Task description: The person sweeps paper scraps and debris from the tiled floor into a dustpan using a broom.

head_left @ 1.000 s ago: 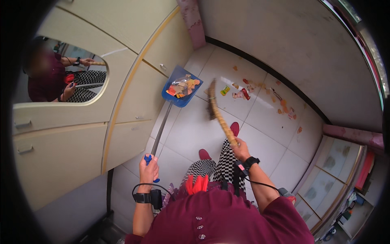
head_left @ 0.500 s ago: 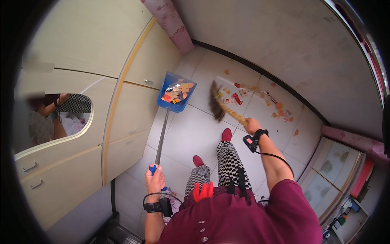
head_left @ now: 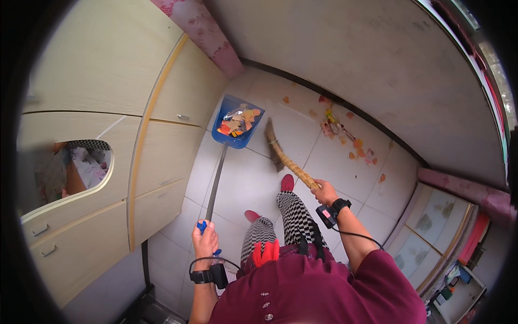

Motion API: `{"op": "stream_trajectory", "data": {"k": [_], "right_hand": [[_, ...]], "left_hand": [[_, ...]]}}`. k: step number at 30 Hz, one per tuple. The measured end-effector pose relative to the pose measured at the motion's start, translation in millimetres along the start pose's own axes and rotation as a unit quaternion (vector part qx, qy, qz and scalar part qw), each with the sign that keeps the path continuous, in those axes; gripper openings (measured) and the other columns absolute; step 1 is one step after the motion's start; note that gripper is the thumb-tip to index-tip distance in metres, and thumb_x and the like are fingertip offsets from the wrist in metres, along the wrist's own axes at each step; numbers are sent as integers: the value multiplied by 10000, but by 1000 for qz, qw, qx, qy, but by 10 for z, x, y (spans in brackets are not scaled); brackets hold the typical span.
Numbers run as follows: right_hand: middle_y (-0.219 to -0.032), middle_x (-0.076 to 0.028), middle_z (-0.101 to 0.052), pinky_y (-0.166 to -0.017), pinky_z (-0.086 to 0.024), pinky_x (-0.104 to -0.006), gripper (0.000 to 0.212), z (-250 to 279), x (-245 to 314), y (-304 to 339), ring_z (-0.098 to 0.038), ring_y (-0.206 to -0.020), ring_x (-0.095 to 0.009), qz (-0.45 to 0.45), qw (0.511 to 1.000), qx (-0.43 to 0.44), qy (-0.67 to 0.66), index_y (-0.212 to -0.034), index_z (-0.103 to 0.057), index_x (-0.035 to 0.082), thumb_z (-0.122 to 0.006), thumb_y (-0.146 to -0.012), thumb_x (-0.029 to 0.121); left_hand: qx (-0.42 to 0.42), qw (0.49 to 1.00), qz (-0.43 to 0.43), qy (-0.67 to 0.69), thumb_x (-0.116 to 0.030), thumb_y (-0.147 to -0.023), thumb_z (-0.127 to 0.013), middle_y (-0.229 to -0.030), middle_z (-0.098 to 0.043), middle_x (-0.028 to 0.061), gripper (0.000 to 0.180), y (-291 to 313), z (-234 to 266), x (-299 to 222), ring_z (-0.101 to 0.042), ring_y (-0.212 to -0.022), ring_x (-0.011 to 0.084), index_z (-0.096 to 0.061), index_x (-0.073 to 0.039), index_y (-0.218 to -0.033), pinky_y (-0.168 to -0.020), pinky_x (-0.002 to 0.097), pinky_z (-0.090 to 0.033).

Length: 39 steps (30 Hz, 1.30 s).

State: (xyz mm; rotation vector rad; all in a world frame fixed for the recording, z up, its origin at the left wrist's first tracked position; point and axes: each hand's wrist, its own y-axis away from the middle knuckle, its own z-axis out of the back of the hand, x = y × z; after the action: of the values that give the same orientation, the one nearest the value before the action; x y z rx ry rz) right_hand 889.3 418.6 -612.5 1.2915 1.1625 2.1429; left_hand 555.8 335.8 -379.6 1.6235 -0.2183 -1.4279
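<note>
My left hand (head_left: 205, 240) is closed round the blue grip at the end of a long grey handle. That handle runs up to a blue dustpan (head_left: 236, 141) on the tiled floor, which holds wrappers and orange and tan scraps (head_left: 239, 121). In my right hand (head_left: 325, 193) is the woven, straw-coloured handle of a short broom (head_left: 288, 163). Its dark bristles rest on the tiles just right of the dustpan, apart from it. Beyond the broom, loose litter (head_left: 337, 127), wrappers and orange pieces, lies scattered along the far wall.
Cream drawers and cupboards (head_left: 167, 156) with a mirror (head_left: 89, 170) line the left side. A grey panel with a dark base strip (head_left: 334, 100) bounds the far side. On the right stands a low cabinet (head_left: 426, 218) with an open drawer (head_left: 461, 291) near it. My red shoes (head_left: 287, 182) stand on the tiles.
The broom and my right hand have moved left, nearer the dustpan. Some wrappers beside the bristles now lie farther off, near the wall. My left hand still grips the dustpan handle.
</note>
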Motion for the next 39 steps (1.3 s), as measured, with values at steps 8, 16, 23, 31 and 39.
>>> {"op": "stream_trajectory", "data": {"k": [8,16,23,31,39], "right_hand": [[-751,-146,-616,-588,-470,-308,396,917,-826,-218,-598,-624,-217,-27,995,-89,42,-1069,-553,39,-602,-686,127],[-912,-217,-587,-771,-442,-359,407,1076,-1069,239,-574,-868,-324,15,959,-274,73,-1078,-528,15,-589,-701,154],[-739,-139,-608,-562,-466,-309,460,573,-1399,1080,-586,-597,-201,-122,986,-103,-44,-1145,-485,29,-586,-708,133],[-932,-173,-599,-784,-448,-342,370,1668,-2529,893,-574,-880,-294,-3,973,-121,195,-1005,-594,74,-632,-659,200],[-934,-217,-572,-799,-427,-388,363,2151,-2626,938,-540,-903,-352,62,935,-317,147,-1048,-545,39,-560,-698,137]], "left_hand": [[6,999,-12,-37,-142,-831,-506,-486,-256,-63,146,141,-300,259,-219,-342,24,-385,-133,-749,-282,180,-167],[35,999,9,-10,-135,-822,-513,-479,-286,-61,140,12,-315,431,-239,-340,31,-391,-125,-753,-286,188,-190],[34,999,-6,-9,-142,-815,-525,-475,-269,-63,149,196,-89,792,-236,-342,28,-395,-127,-743,-283,185,-184],[34,999,-24,-22,-145,-817,-524,-470,-265,-64,151,1090,-513,1354,-235,-336,29,-394,-131,-743,-278,186,-182],[38,997,-32,-61,-164,-816,-527,-477,-257,-74,139,1178,-1021,1455,-217,-337,20,-401,-152,-760,-282,178,-157]]}}
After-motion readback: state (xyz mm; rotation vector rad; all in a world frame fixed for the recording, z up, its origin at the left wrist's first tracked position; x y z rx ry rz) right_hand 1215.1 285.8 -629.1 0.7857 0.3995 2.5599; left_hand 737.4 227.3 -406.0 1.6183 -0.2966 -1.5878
